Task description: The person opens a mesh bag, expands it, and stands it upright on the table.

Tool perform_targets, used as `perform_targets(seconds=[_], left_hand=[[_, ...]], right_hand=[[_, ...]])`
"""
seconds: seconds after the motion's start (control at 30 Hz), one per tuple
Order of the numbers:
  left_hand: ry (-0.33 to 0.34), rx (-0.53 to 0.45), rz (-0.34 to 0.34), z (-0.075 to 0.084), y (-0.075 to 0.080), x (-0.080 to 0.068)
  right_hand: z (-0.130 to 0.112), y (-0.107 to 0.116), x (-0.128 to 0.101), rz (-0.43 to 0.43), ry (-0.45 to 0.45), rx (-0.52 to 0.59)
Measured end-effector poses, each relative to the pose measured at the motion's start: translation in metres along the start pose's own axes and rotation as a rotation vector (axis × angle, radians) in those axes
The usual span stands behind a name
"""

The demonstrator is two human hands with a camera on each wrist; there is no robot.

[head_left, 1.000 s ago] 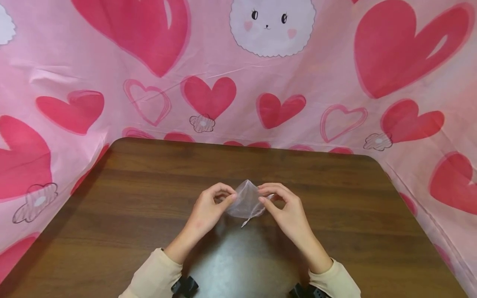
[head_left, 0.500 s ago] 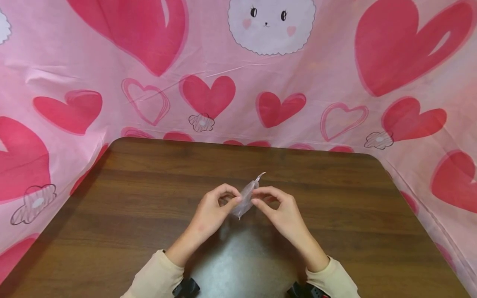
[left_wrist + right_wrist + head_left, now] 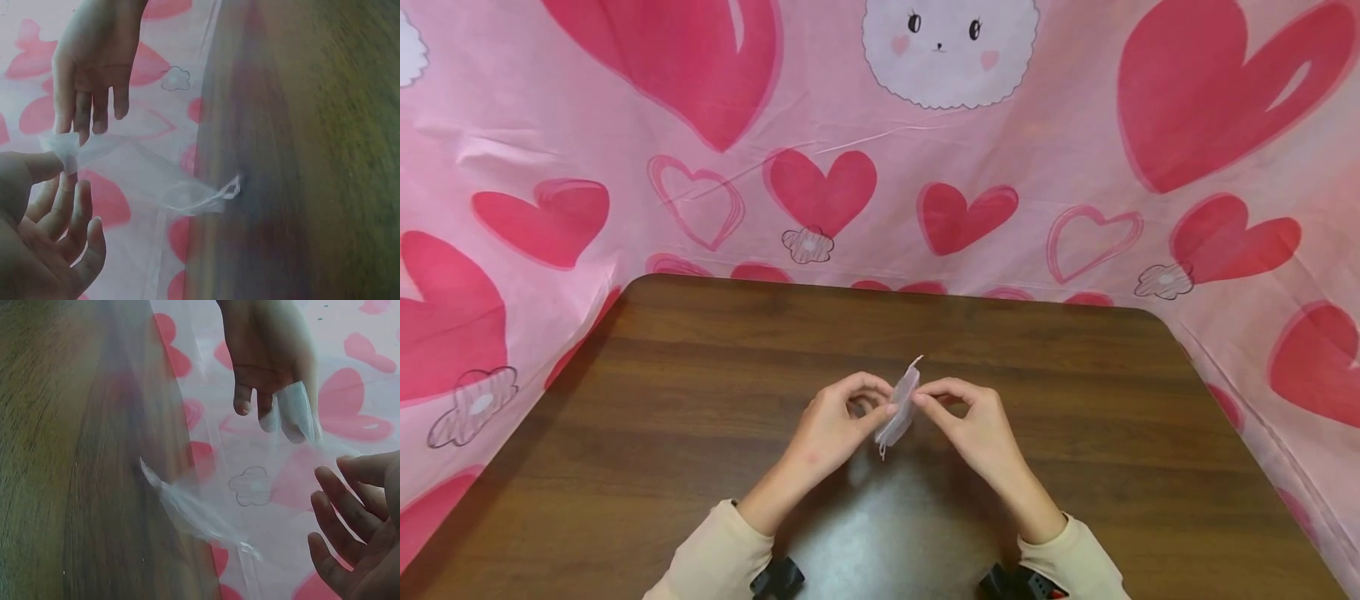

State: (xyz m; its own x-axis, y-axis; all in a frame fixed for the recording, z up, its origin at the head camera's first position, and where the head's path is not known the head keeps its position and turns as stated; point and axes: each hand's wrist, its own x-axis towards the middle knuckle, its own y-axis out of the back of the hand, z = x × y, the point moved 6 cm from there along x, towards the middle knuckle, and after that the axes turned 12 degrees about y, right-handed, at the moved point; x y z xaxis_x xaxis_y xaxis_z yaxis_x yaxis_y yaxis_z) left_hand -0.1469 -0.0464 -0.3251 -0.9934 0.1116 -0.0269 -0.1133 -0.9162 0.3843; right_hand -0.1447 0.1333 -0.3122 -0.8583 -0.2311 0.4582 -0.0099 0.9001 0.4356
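Pink cloth (image 3: 512, 150) printed with red hearts is hanging behind and to both sides of the brown wooden table (image 3: 662, 400) where you are working, and a white cartoon face (image 3: 949, 52) is looking down from the top of it.

Starting on the left, your left hand (image 3: 838, 421) is hovering above the middle of the table with its fingers curled, and its thumb and forefinger are pinching the left face of a small sheer pouch (image 3: 901, 407). In the left wrist view that pinch is sitting at one end of the pouch (image 3: 134, 169), while the other fingers (image 3: 75, 219) are lying loosely open beneath it.

The pouch is hanging between your two hands, clear of the table as far as you can judge. You are seeing it nearly edge-on from the head camera, so its long axis is running away from you and slightly to the right, with a thin drawstring tail (image 3: 916, 362) pointing away and another hanging toward you.

Moving right, your right hand (image 3: 973, 425) is mirroring the left one, with curled fingers pinching the opposite face of the pouch. Both hands are equally near, each touching it, so the pouch lies directly inward from either fingertip. Cream sleeves (image 3: 718, 554) are covering both wrists.
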Motion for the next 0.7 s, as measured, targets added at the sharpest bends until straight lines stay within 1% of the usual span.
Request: perform_targets(seconds=[0.13, 0.3, 0.43, 0.57, 0.7], left_hand=[[-0.013, 0.020, 0.028, 0.0003, 0.0016, -0.0014], [-0.031, 0.055, 0.050, 0.0028, -0.0003, -0.0022], [0.000, 0.077, 0.053, 0.0030, -0.0030, -0.0023], [0.032, 0.065, 0.049, 0.0019, -0.0037, -0.0026], [0.031, 0.049, 0.038, 0.0023, -0.0039, -0.0026]], right_hand=[[0.0032, -0.0001, -0.0021, -0.013, -0.025, -0.004], [0.0034, -0.0055, -0.0045, -0.056, -0.018, 0.010], [-0.0005, -0.0045, -0.0040, -0.028, 0.007, -0.002], [-0.0027, -0.0006, -0.0023, 0.005, 0.018, -0.020], [-0.0023, 0.0028, -0.0010, 0.013, 0.022, -0.014]])
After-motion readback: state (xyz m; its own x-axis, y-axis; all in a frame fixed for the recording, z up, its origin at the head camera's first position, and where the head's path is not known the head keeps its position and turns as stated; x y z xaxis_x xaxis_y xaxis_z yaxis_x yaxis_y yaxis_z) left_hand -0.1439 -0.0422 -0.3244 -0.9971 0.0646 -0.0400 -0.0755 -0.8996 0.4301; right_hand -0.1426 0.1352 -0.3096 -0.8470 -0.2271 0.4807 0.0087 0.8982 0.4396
